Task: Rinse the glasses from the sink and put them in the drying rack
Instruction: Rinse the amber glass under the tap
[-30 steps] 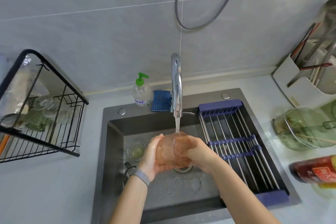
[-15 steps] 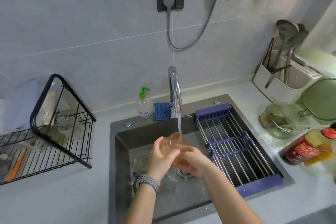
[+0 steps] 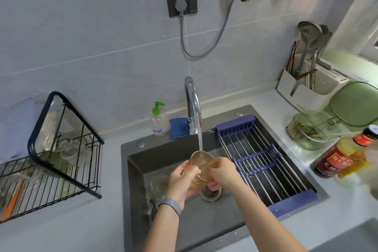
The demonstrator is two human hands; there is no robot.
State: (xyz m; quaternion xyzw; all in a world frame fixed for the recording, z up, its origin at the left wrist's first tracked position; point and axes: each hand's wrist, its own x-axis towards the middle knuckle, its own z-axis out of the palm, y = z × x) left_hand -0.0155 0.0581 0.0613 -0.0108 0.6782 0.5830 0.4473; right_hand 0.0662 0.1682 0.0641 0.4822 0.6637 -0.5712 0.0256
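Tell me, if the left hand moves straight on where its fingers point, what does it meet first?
Probably the right hand, just across the glass that the left hand grips; depth is unclear.

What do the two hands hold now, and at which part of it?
Both hold one glass under the running water: left hand round its side, right hand at its rim.

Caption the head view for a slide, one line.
Both hands, left hand and right hand, hold a glass under the running faucet over the sink.
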